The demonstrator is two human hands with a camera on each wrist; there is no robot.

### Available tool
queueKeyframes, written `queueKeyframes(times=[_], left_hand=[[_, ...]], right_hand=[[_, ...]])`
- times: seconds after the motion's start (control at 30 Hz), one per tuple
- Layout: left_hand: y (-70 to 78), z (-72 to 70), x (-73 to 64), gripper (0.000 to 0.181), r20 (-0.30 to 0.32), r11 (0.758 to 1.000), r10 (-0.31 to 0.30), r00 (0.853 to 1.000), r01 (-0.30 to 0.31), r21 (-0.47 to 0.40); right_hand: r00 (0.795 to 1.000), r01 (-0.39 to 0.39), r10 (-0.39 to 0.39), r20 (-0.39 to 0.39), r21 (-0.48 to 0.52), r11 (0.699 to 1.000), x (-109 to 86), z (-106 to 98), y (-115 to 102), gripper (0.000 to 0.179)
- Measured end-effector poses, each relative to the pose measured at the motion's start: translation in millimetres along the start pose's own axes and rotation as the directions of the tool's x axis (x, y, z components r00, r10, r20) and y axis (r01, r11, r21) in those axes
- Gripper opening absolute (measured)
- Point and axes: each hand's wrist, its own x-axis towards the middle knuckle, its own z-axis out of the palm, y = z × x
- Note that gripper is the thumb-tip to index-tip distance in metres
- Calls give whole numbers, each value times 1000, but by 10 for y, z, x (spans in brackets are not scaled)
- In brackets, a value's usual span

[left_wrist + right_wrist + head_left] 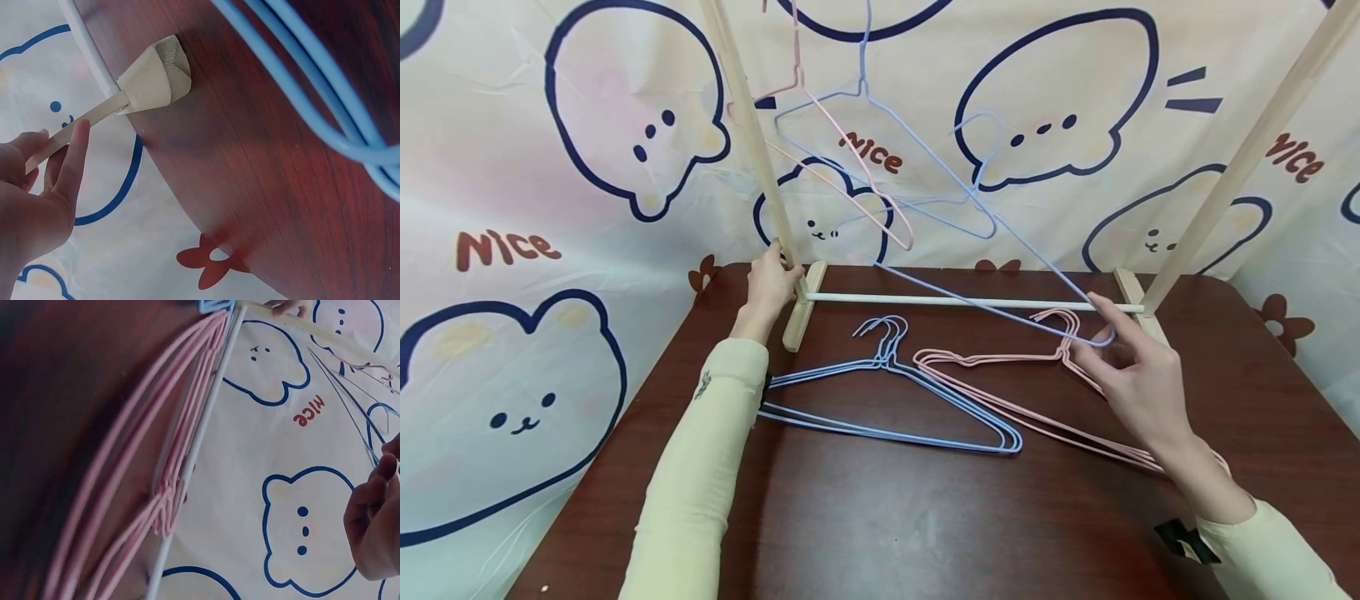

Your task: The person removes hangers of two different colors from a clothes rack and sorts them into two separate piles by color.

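Note:
My left hand (771, 287) grips the left wooden post (748, 133) of a rack, low down near its foot. In the left wrist view, fingers curl about that post (106, 109). My right hand (1138, 379) pinches one lower corner of a blue clothes hanger (1026, 320), which is held up in the air with its hook pointing upward. A pink hanger (850, 147) and another blue hanger (925, 152) hang at the upper middle; what they hang from is out of view. The right wrist view shows my right hand (378, 519) at the edge, fingertips together.
On the dark wooden table (880, 525) lie several blue hangers (887, 434), with pink hangers (1011, 358) to their right. A white lower bar (880, 298) joins the left post to the right post (1243, 167). Behind stands a patterned curtain (647, 167).

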Motion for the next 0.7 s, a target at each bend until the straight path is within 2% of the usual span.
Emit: queueKeyframes(times=[0.13, 0.33, 0.47, 0.7], left_hand=[[5, 0, 5, 45, 4, 1000, -8, 1000, 8, 4], [-8, -3, 0, 43, 6, 1000, -6, 1000, 6, 13], [-12, -11, -5, 41, -2, 1000, -1, 1000, 1, 25], [13, -9, 3, 43, -1, 1000, -8, 1000, 8, 22]], right_hand=[[991, -102, 98, 95, 29, 994, -86, -21, -27, 60], [953, -196, 192, 235, -6, 981, -231, -11, -84, 57], [922, -235, 225, 314, -5, 972, -314, 31, -105, 56], [884, -272, 233, 406, 41, 961, -426, 151, -151, 52]])
